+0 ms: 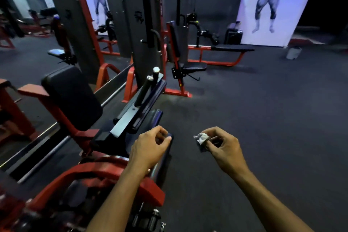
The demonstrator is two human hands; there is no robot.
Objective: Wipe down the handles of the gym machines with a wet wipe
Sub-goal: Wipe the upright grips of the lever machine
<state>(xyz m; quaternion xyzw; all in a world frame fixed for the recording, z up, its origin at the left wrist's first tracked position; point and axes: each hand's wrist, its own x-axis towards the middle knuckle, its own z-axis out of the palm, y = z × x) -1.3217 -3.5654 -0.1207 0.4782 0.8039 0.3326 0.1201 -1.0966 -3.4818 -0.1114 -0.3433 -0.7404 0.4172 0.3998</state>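
At lower centre of the head view, one left hand (150,146) gripped the end of a dark machine handle (165,154), a stiff fixed bar likely best steadied near its tip. Just right of it, one right hand (223,144) pinched a single crumpled wet wipe (201,138), apart from the bar: light, soft and probably slick, best bunched between fingertips. Two more upright handles (148,86) rose at mid-frame beside one black pad (72,98), above red frames (105,171).
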